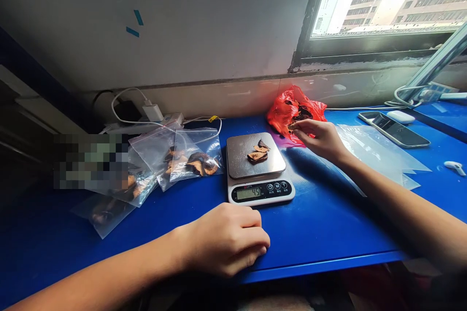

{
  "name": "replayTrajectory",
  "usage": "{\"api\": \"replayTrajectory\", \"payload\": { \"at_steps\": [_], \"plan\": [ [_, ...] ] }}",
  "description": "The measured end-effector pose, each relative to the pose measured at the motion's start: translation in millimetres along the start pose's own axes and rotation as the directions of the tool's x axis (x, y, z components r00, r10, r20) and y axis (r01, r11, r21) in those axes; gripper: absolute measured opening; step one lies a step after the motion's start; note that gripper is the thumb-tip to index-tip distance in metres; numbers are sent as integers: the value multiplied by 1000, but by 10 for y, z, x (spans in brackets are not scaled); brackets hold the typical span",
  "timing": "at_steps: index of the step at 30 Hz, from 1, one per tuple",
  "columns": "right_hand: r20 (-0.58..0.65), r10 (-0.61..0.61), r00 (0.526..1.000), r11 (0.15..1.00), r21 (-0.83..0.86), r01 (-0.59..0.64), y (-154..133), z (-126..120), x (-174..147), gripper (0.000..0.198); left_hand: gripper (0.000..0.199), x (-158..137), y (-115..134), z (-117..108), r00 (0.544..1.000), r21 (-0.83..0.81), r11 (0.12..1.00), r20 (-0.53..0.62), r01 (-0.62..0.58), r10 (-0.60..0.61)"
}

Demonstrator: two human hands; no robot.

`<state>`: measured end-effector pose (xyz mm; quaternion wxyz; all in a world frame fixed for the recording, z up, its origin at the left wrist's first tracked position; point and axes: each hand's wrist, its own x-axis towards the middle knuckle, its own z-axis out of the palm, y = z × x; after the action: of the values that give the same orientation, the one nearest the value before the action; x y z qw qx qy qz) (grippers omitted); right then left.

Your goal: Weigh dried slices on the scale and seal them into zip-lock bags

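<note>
A digital scale (260,189) stands mid-table with its display reading about 4.5. A few brown dried slices (258,155) lie on its steel plate. My left hand (233,238) rests in a loose fist on the table just in front of the scale, and nothing shows in it. Behind and to the right of the scale, my right hand (321,137) pinches a small dried slice (293,127) between thumb and fingertips. It is at the front of an open red plastic bag (284,107), which has more dark dried pieces inside.
Several clear zip bags with dried slices (199,164) lie left of the scale. Flat clear bags (379,150) are spread on the right, near a phone (396,129), an earbud case (400,116) and an earbud (454,167). A charger (152,112) with cables sits behind.
</note>
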<state>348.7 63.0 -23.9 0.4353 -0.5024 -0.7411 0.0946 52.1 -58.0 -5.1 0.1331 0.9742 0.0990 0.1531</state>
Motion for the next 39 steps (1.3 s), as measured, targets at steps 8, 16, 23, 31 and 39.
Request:
{"api": "replayTrajectory", "payload": {
  "at_steps": [8, 16, 23, 31, 39],
  "plan": [
    [-70, 88, 994, 995, -39, -90, 53, 9, 15, 20, 17, -10, 3, 4, 1000, 8, 1000, 7, 5, -5],
    [-94, 27, 995, 994, -107, -37, 45, 7, 33, 21, 16, -6, 5, 3, 1000, 8, 1000, 0, 9, -9],
    [-28, 88, 996, 995, 59, -86, 23, -3, 11, 15, 13, -8, 7, -2, 1000, 19, 1000, 10, 4, -4],
    [55, 258, 965, 939, 221, -263, 59, -21, 31, 12, 16, -14, 1, 14, 1000, -1, 1000, 11, 2, -2],
    [-38, 252, 967, 964, 99, -247, 157, 54, 23, 18, 17, -17, -9, 6, 1000, -6, 1000, 13, 7, -7]
  ]
}}
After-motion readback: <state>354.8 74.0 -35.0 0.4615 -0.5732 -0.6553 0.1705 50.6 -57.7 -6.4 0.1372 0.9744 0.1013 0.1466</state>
